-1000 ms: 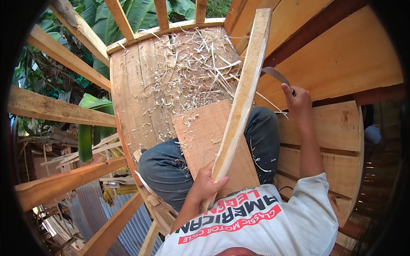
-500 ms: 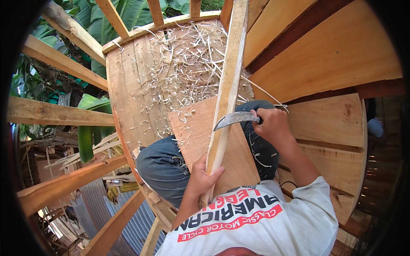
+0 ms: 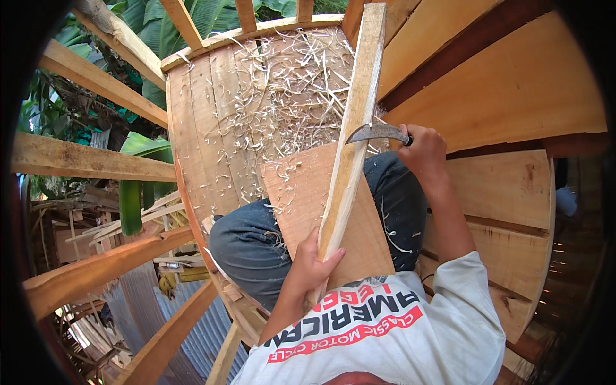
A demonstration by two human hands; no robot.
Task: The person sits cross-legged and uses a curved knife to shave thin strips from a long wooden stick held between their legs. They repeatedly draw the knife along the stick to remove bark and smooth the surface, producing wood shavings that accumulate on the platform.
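Note:
A long pale strip of wood (image 3: 355, 115) slants up and away from my waist, its lower end close to my shirt. My left hand (image 3: 310, 264) is wrapped round that strip near its lower end. In my right hand (image 3: 423, 149) is a knife with a curved blade (image 3: 374, 133) and a dark handle. The blade lies across the strip above its middle, with the tip past the left edge. Beneath the strip a flat wooden board (image 3: 301, 186) rests over my legs.
Curled wood shavings (image 3: 301, 77) litter the plank floor (image 3: 199, 122) ahead. Wooden rails (image 3: 96, 160) fan out on the left, with banana leaves (image 3: 144, 151) and corrugated metal sheets (image 3: 186, 327) beyond. Wide wooden planks (image 3: 507, 96) stand on the right.
My right hand has moved the knife farther up the strip, away from my body. My left hand keeps its grip, and the strip's far end now shows within the picture.

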